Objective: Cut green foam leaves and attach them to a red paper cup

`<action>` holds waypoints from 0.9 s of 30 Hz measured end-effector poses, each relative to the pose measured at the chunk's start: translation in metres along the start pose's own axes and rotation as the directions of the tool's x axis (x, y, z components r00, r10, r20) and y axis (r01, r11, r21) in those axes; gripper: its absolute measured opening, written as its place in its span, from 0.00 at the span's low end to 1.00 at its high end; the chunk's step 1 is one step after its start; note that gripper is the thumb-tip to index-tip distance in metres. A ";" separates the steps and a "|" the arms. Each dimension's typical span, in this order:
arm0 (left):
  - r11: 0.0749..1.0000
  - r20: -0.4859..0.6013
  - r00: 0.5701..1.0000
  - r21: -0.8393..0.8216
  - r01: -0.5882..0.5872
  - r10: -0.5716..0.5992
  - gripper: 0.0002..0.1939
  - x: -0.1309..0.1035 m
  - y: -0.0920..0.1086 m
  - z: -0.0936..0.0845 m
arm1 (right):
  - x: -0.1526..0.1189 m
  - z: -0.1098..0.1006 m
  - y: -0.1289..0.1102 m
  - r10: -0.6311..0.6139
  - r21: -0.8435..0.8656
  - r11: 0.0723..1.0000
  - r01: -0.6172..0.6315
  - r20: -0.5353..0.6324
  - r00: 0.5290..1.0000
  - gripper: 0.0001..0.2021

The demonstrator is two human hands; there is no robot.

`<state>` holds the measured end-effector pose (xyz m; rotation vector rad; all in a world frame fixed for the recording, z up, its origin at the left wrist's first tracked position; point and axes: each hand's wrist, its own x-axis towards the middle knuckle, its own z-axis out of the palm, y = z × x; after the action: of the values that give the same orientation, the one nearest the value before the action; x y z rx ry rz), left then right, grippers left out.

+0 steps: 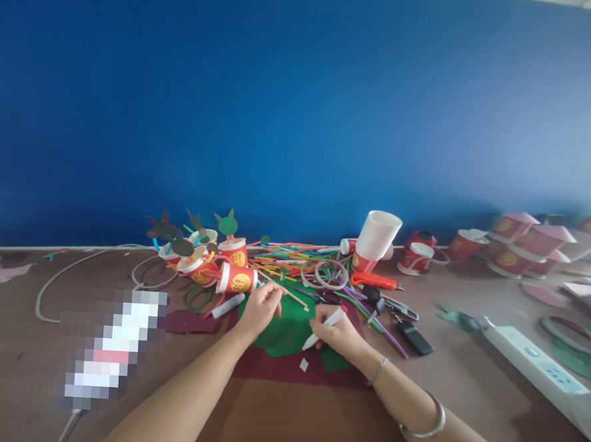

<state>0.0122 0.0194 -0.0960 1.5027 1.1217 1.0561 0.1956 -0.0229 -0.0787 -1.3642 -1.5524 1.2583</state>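
Observation:
My right hand (336,331) grips a white marker (317,341) with a red end, its lower tip slanting down to the left over the green paper (281,330). To the left, my left hand (261,310) is closed with its fingers curled together above the same paper. A thin light stick (291,296) runs close by its fingertips; whether they hold it or something else, I cannot make out. Dark red paper (266,369) lies under the green sheet. A small white scrap (304,365) rests on it between my wrists. Scissors (315,296) lie behind my hands, partly hidden.
Red paper cups (236,279) with leaf-like cutouts stand and lie at back left, by a glue stick (229,305). Behind are coloured pipe cleaners or straws (293,253) and stacked cups (377,236). Keys (415,336), an orange cutter (372,280) and a power strip (541,369) lie right.

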 end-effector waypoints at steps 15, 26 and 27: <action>1.000 -0.001 1.000 0.015 -0.005 0.005 0.13 -0.001 0.001 0.000 | 0.002 0.001 0.006 -0.027 0.009 1.000 0.027 -0.008 1.000 0.13; 1.000 -0.001 1.000 0.004 0.006 -0.006 0.13 -0.001 0.002 0.000 | 0.002 0.001 0.007 -0.078 -0.005 0.997 0.078 -0.079 0.994 0.11; 1.000 0.000 1.000 0.000 0.008 -0.008 0.13 -0.001 0.002 0.000 | 0.002 0.001 0.008 -0.080 -0.006 0.997 0.079 -0.084 0.993 0.11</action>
<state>0.0121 0.0182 -0.0945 1.4972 1.1271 1.0507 0.1960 -0.0213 -0.0868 -1.3268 -1.5356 1.1367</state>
